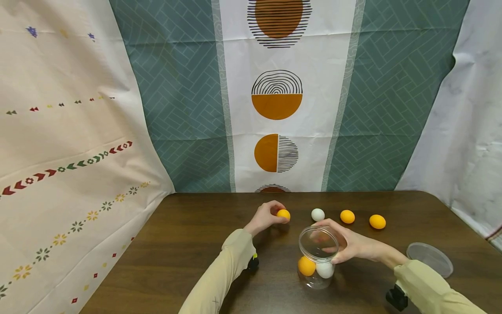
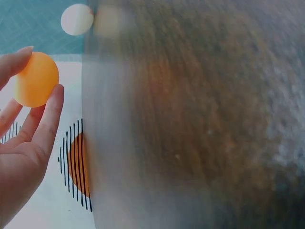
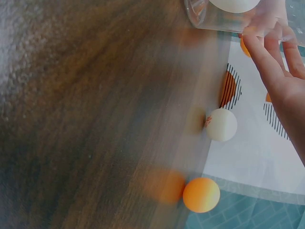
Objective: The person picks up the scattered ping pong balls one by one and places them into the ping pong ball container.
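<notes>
Between thumb and fingers my left hand (image 1: 267, 218) pinches an orange ping-pong ball (image 1: 283, 215); the left wrist view shows the same ball (image 2: 37, 80) at the fingertips. My right hand (image 1: 349, 242) grips the rim of a clear plastic jar (image 1: 315, 280), its fingers around the far side and the thumb nearer. Inside the jar lie an orange ball (image 1: 306, 266) and a white ball (image 1: 325, 269). The jar's mouth is uncovered. In the right wrist view, the fingers of the right hand (image 3: 283, 78) touch the jar wall (image 3: 224, 21).
Behind the jar, a white ball (image 1: 318, 214) and two orange balls, one nearer (image 1: 347, 216) and one farther right (image 1: 378, 222), rest on the brown wooden table (image 1: 176, 248). A translucent round lid (image 1: 430, 259) lies at the right. Patterned cloth (image 1: 188, 96) hangs behind the table.
</notes>
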